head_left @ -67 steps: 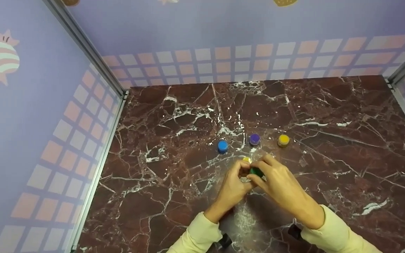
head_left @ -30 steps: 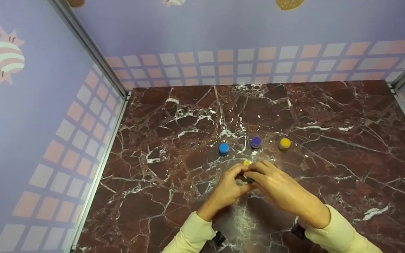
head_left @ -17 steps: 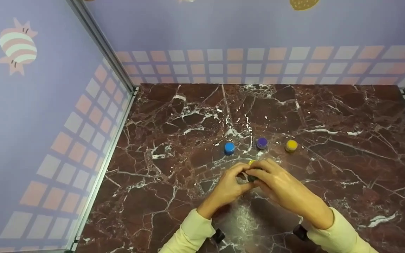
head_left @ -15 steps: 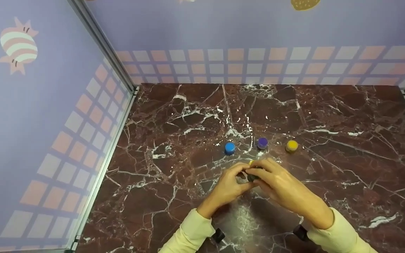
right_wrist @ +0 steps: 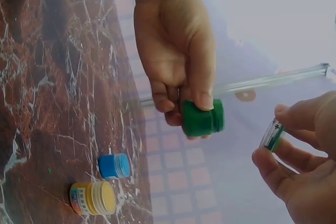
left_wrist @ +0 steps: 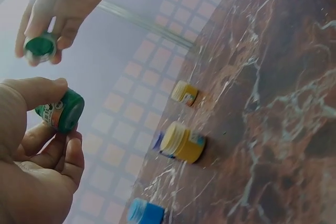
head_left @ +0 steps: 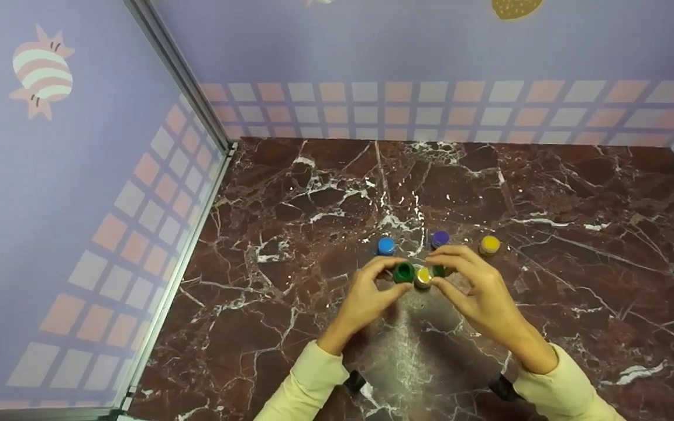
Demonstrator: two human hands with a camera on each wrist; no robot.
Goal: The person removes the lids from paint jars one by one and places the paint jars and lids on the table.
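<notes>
We hold a green jar (head_left: 404,272) in our left hand (head_left: 366,295), thumb and fingers curled round its sides, and pinch its lid (head_left: 437,271) between the thumb and fingertips of our right hand (head_left: 480,286). Jar and lid are apart, facing each other between our hands, both raised off the counter (head_left: 267,342). From the head camera we look into the jar's uncapped mouth and see dark green inside. The left wrist camera shows us a printed label round the jar's side and green within the lid's pale rim; the right wrist camera shows the lid nearly edge-on.

Below the gap between our hands, the nearer yellow jar (head_left: 423,278) stands on the counter, capped. Just beyond the left hand we see a blue jar (head_left: 386,246); just beyond the right, a purple jar (head_left: 440,238), which the left wrist camera shows mostly hidden. Farther to the right hand's outer side stands another yellow jar (head_left: 490,245), also capped.
</notes>
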